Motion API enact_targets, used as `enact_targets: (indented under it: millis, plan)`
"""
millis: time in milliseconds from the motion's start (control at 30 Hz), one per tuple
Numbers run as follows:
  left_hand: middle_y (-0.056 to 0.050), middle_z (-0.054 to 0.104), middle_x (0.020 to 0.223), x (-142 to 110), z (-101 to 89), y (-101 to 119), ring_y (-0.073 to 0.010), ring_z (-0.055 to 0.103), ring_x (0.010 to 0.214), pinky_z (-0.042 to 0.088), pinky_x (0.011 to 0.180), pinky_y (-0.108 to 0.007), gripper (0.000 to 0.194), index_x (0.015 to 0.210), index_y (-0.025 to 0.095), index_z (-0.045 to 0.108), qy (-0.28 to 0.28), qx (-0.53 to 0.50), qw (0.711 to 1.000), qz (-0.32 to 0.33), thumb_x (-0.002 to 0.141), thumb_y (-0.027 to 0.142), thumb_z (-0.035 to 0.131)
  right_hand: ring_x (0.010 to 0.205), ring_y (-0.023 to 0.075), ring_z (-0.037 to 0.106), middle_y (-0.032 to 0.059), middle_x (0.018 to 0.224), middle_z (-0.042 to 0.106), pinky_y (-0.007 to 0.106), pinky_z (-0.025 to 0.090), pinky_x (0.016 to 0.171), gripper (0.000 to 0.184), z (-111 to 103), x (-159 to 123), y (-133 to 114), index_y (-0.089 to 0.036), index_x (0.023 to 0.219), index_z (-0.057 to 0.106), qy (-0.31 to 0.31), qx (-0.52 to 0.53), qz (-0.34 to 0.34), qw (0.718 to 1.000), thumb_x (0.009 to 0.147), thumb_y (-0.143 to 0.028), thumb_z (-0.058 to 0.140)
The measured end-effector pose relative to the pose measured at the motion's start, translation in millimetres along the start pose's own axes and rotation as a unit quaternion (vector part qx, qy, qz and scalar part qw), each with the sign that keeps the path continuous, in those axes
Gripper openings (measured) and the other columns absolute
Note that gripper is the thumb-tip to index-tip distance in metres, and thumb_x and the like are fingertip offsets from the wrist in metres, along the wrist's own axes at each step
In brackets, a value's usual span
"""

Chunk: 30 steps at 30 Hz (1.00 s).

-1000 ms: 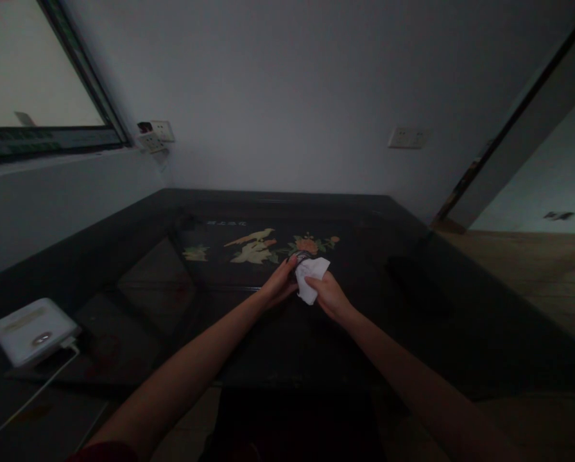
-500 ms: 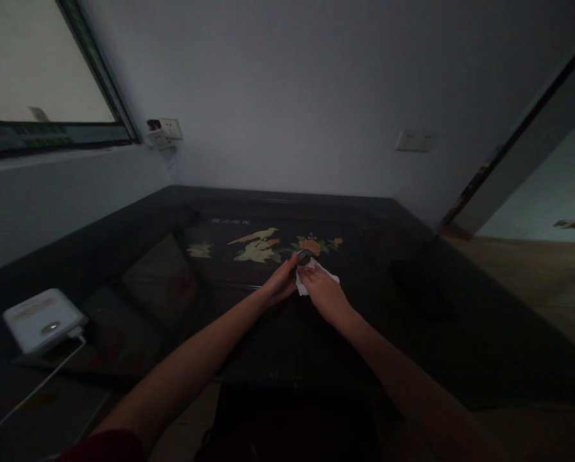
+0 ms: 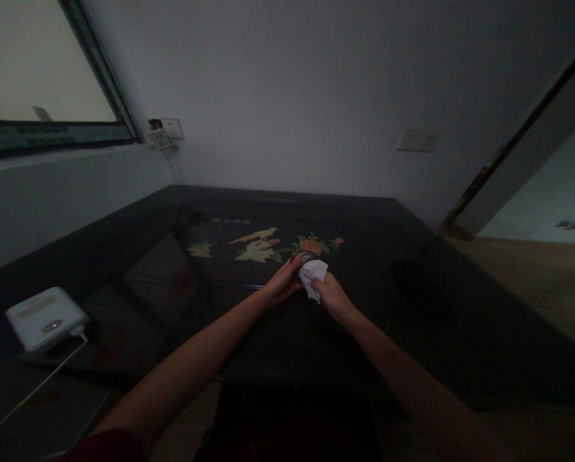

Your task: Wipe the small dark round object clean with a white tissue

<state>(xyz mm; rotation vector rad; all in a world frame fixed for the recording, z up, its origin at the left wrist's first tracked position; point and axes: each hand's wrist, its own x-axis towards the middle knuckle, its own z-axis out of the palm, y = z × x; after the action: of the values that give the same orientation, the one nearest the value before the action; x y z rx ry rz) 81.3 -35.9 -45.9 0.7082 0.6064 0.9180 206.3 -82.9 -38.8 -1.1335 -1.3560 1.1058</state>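
My left hand (image 3: 286,280) is closed around a small dark, rounded object (image 3: 307,256) with pale glints along its top edge. Its kind is too dim to tell, and the tissue partly covers it. In my right hand (image 3: 334,296) a crumpled white tissue (image 3: 312,277) is pinched between thumb and fingers, its upper part lying against the dark object. Both hands are over the middle of a glossy black table (image 3: 268,346), just in front of its bird-and-flower picture (image 3: 261,247).
On the left of the table stands a white box-shaped device (image 3: 47,317) with a white cable (image 3: 37,388). A dark flat object (image 3: 420,285) lies to the right. Wall sockets (image 3: 417,140) are above the far edge, and a window (image 3: 42,58) is at upper left.
My right hand has drawn slightly right and down and turned, from lying flat over the tissue to pinching it. More of the tissue shows now. My left hand stays nearly in place.
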Motion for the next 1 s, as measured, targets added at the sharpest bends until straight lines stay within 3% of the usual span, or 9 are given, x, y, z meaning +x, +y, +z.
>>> enact_targets:
  millis: [100, 167, 333, 400, 533, 667, 733, 900, 1000]
  plan:
    - [-0.007, 0.063, 0.104, 1.0, 0.6, -1.4, -0.0169, 0.06, 0.093, 0.05, 0.081, -0.029, 0.032, 0.106, 0.02, 0.06, -0.01, -0.009, 1.0, 0.005, 0.081, 0.038, 0.064, 0.083, 0.0218, 0.065, 0.0042, 0.084, 0.07, 0.035, 0.051, 0.079, 0.041, 4.2, 0.9, 2.5, -0.017, 0.101, 0.064, 0.029, 0.166, 0.044, 0.985, 0.063, -0.013, 0.051]
    - [-0.007, 0.063, 0.103, 0.8, 1.0, -1.7, -0.0172, 0.06, 0.093, 0.049, 0.081, -0.028, 0.032, 0.106, 0.02, 0.06, -0.007, -0.006, 1.0, 0.004, 0.081, 0.039, 0.063, 0.082, 0.0218, 0.065, 0.004, 0.084, 0.07, 0.035, 0.051, 0.079, 0.041, 4.1, 0.6, 2.8, -0.017, 0.101, 0.064, 0.033, 0.177, 0.049, 0.982, 0.062, -0.013, 0.052]
    - [-0.007, 0.064, 0.099, -0.7, -0.3, -0.9, -0.0171, 0.06, 0.09, 0.049, 0.081, -0.029, 0.032, 0.104, 0.019, 0.061, 0.004, 0.007, 1.0, 0.003, 0.08, 0.04, 0.064, 0.083, 0.0219, 0.064, 0.0045, 0.084, 0.071, 0.034, 0.049, 0.081, 0.032, -5.1, -0.9, 0.4, -0.014, 0.094, 0.067, -0.034, -0.091, -0.001, 0.995, 0.07, -0.011, 0.047]
    - [-0.007, 0.064, 0.099, 0.0, -1.5, -1.1, -0.0165, 0.061, 0.088, 0.049, 0.08, -0.029, 0.032, 0.103, 0.018, 0.061, 0.005, 0.004, 1.0, 0.0, 0.081, 0.04, 0.063, 0.088, 0.0223, 0.064, 0.0077, 0.091, 0.071, 0.033, 0.047, 0.084, 0.032, -8.6, -3.3, -3.8, -0.013, 0.095, 0.067, -0.074, -0.227, -0.047, 0.97, 0.074, -0.007, 0.043]
    - [-0.008, 0.065, 0.098, 3.3, -2.9, -3.0, -0.0163, 0.062, 0.083, 0.05, 0.078, -0.029, 0.033, 0.102, 0.016, 0.061, -0.013, -0.008, 1.0, -0.002, 0.082, 0.042, 0.061, 0.103, 0.0205, 0.061, 0.0115, 0.112, 0.067, 0.031, 0.043, 0.092, 0.042, -9.8, -10.4, -15.6, -0.015, 0.108, 0.063, -0.117, -0.429, -0.124, 0.887, 0.079, -0.001, 0.037]
    - [-0.008, 0.066, 0.095, 4.3, -2.1, -3.8, -0.0157, 0.063, 0.082, 0.049, 0.08, -0.028, 0.032, 0.102, 0.015, 0.063, -0.047, -0.02, 0.999, 0.0, 0.083, 0.04, 0.061, 0.115, 0.0237, 0.056, 0.0167, 0.122, 0.062, 0.039, 0.04, 0.101, 0.043, -4.9, -12.9, -19.2, -0.011, 0.122, 0.057, -0.093, -0.565, -0.156, 0.805, 0.086, -0.004, 0.035]
    - [-0.008, 0.067, 0.095, 3.7, -1.3, -3.2, -0.0154, 0.063, 0.081, 0.048, 0.08, -0.027, 0.03, 0.102, 0.015, 0.063, -0.05, -0.022, 0.998, 0.002, 0.084, 0.038, 0.06, 0.119, 0.0244, 0.054, 0.0184, 0.124, 0.061, 0.042, 0.036, 0.106, 0.044, -2.3, -11.9, -16.5, -0.008, 0.125, 0.055, -0.076, -0.59, -0.173, 0.785, 0.087, -0.005, 0.034]
    - [-0.009, 0.068, 0.096, 1.3, 1.6, -1.7, -0.0158, 0.063, 0.084, 0.048, 0.084, -0.028, 0.03, 0.102, 0.014, 0.064, -0.043, -0.015, 0.999, 0.007, 0.084, 0.037, 0.06, 0.119, 0.0223, 0.054, 0.0163, 0.124, 0.061, 0.043, 0.034, 0.109, 0.046, 1.4, -12.6, -11.2, -0.01, 0.124, 0.055, -0.051, -0.579, -0.184, 0.793, 0.085, -0.003, 0.034]
    - [-0.009, 0.067, 0.094, -0.4, 2.8, -0.9, -0.0168, 0.063, 0.085, 0.048, 0.083, -0.028, 0.032, 0.101, 0.013, 0.064, -0.05, 0.0, 0.999, 0.005, 0.083, 0.04, 0.061, 0.116, 0.0243, 0.056, 0.0171, 0.125, 0.061, 0.042, 0.038, 0.103, 0.046, 1.1, -14.6, -12.5, -0.011, 0.122, 0.057, -0.051, -0.54, -0.139, 0.829, 0.083, -0.002, 0.034]
